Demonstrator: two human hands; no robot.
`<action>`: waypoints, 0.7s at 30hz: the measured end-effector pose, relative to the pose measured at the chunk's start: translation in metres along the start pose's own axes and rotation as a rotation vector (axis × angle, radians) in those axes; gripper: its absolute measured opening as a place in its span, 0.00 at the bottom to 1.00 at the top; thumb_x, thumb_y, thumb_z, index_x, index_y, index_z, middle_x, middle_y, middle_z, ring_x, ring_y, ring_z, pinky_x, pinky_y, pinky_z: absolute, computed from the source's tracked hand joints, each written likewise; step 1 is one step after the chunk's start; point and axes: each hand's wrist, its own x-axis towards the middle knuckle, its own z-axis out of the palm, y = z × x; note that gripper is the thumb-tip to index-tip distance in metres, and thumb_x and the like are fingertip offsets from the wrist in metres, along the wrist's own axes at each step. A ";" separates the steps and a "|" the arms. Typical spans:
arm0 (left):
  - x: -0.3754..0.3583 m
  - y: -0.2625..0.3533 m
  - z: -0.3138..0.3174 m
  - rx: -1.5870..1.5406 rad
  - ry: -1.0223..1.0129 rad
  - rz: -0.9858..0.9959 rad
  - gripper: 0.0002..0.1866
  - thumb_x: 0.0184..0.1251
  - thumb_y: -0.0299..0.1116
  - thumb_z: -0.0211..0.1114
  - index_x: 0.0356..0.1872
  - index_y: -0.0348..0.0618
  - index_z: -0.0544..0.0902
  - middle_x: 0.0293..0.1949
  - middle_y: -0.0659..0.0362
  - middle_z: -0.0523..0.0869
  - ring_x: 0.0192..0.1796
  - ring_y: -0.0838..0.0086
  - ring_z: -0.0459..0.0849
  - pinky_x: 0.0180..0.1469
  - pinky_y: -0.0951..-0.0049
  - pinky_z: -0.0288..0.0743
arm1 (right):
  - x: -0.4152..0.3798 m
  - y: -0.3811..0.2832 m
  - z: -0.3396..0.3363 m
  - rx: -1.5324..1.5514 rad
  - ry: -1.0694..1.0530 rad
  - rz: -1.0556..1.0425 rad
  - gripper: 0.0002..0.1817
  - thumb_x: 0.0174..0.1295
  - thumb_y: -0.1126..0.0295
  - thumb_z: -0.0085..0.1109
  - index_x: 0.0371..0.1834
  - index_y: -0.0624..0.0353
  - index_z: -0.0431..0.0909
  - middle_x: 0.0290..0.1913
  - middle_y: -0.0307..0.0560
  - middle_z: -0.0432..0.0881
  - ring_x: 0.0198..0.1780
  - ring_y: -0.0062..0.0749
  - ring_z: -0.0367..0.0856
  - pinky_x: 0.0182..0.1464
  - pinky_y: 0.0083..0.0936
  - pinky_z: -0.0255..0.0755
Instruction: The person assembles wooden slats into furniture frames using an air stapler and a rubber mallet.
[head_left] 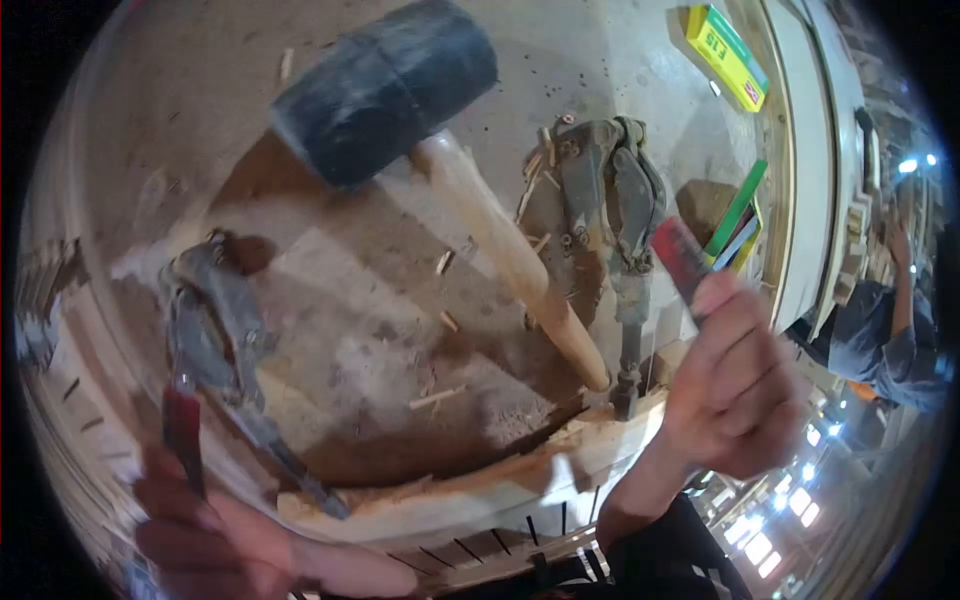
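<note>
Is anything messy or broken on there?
Yes, a bit messy: little wood scraps are scattered over the grey surface instead of being swept up. The near wooden edge also looks rough and jagged, so it may be chipped.

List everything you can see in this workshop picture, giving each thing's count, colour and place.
Mallet: one, black head, light wooden handle, upper middle
Clamp-like metal tools: two, dark grey, left and right of the mallet's handle
Boxes: two, yellow and green, upper right and just below
Wood scraps: several, pale, scattered
Slotted wooden piece: one, pale, bottom
Work surface: one, stained grey, centre
Lights: several, white, right side
Another person: one, dark clothing, right edge
Red-and-dark items: two, one per hand, blurred
Left hand: one, bare, lower left
Right hand: one, bare, right of centre
</note>
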 end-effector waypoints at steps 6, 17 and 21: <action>-0.028 -0.027 -0.028 -0.077 -0.181 -0.171 0.13 0.70 0.36 0.51 0.28 0.38 0.74 0.34 0.53 0.78 0.45 0.65 0.74 0.53 0.59 0.68 | -0.004 0.003 -0.023 0.066 -0.147 -0.007 0.08 0.56 0.73 0.57 0.23 0.60 0.71 0.24 0.43 0.74 0.32 0.35 0.75 0.43 0.36 0.72; -0.198 0.123 -0.262 0.414 -0.226 -0.670 0.11 0.67 0.34 0.62 0.36 0.34 0.81 0.32 0.53 0.83 0.37 0.65 0.80 0.44 0.69 0.73 | -0.274 -0.117 -0.357 -1.171 0.002 0.822 0.26 0.49 0.70 0.67 0.53 0.64 0.73 0.37 0.55 0.83 0.40 0.49 0.83 0.47 0.36 0.77; -0.283 0.096 -0.272 0.747 -0.299 -0.528 0.14 0.62 0.40 0.67 0.33 0.35 0.84 0.27 0.51 0.85 0.31 0.63 0.83 0.37 0.65 0.75 | -0.287 -0.099 -0.355 -0.841 0.118 0.954 0.20 0.51 0.75 0.63 0.48 0.63 0.73 0.28 0.51 0.80 0.25 0.44 0.81 0.32 0.34 0.78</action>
